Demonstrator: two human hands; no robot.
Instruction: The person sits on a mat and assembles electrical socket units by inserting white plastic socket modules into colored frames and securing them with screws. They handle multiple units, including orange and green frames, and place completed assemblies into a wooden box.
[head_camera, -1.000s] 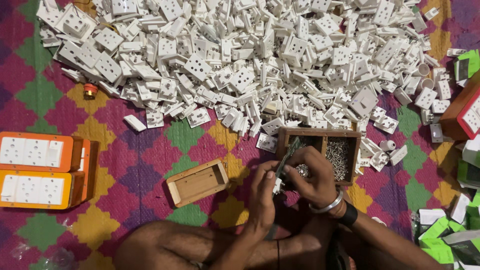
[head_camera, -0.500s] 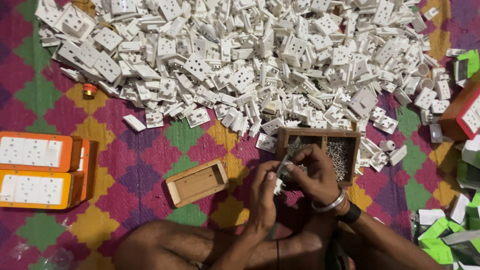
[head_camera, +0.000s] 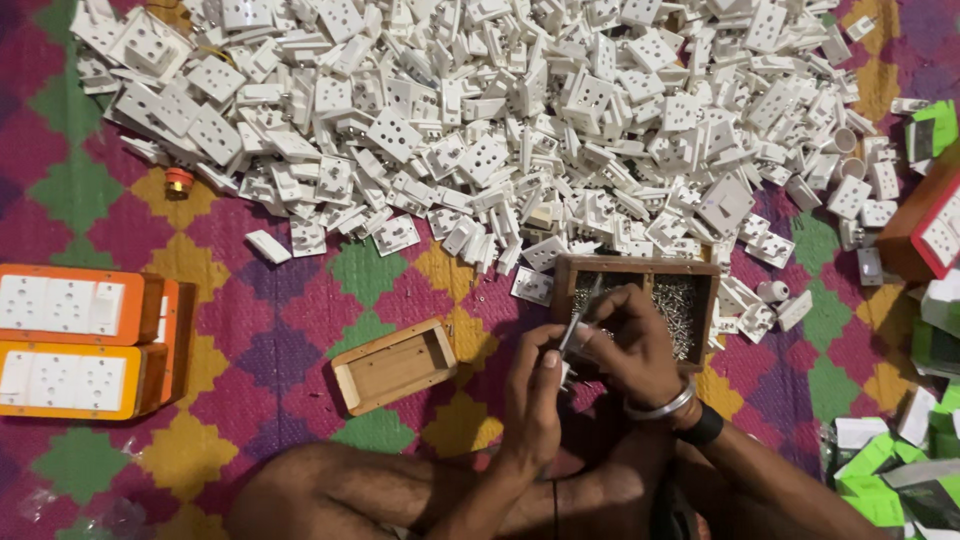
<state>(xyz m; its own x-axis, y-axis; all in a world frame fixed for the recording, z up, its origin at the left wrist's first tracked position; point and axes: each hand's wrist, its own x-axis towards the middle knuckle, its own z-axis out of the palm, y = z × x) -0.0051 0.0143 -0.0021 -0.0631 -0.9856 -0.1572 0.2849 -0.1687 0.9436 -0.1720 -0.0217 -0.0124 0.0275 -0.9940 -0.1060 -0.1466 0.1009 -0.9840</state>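
My left hand (head_camera: 533, 400) grips a small white socket part (head_camera: 566, 376), mostly hidden by my fingers. My right hand (head_camera: 632, 345) holds a thin grey screwdriver (head_camera: 580, 318), its tip down on that part. Both hands meet just in front of a brown wooden box of small metal screws (head_camera: 676, 300). A silver bangle and a black band sit on my right wrist. A huge heap of white plastic socket pieces (head_camera: 500, 120) spreads across the far side of the patterned mat.
An empty small wooden box (head_camera: 394, 366) lies left of my hands. Two orange socket boards (head_camera: 75, 340) are stacked at the left edge. A red box (head_camera: 930, 230) and green-and-white cartons (head_camera: 900, 470) sit at the right. My bare knees (head_camera: 330, 495) are below.
The screwdriver has tilted slightly and my hands have shifted a little over the part; nothing else has moved.
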